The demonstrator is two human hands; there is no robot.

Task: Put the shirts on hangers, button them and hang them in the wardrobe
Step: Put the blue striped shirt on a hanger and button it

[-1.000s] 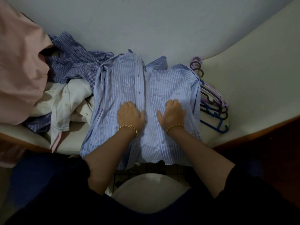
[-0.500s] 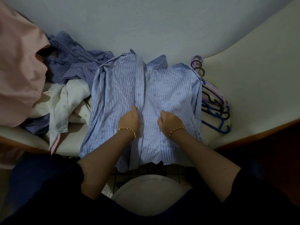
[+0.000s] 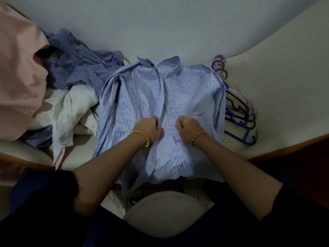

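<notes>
fingers (image 3: pixel 157 130) of left hand (image 3: pixel 146 127) and right hand (image 3: pixel 188 126), flat a second ago, now clamp front edges of striped shirt (image 3: pixel 192 97) at cream surface (image 3: pixel 284 86) near edge; buttoning likely starting.

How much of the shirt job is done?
Barely started. The striped shirt lies spread flat, front up. The left grip and right grip pinch its front edges midway, seemingly buttoning. Waiting: the checked shirt and white shirt heaped alongside, the hangers lying beside, and all the hanging up.
</notes>
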